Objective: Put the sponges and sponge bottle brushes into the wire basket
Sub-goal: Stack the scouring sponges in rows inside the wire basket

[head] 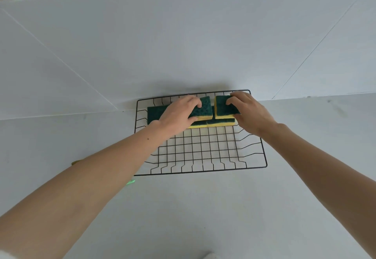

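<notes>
- Pale grey surface meets a plain white wall just behind a black wire basket, seen from above over two bare forearms.
- Along the basket's far side lies a row of green-topped, yellow-bottomed sponges, flat on the wire floor; the near half of the basket is bare grid.
- Left hand is curled around a sponge, fingers over its green top, thumb at the yellow near edge, setting it on the bottom row.
- Right hand grips a second sponge the same way, just beside the first, a narrow gap between them.
- To do this step well, I judge: lower both flat, square to the row beneath, then let go gently so the stack does not slide.
- No bottle brushes can be made out; a yellow-green scrap peeks from behind the left forearm, unidentifiable.
</notes>
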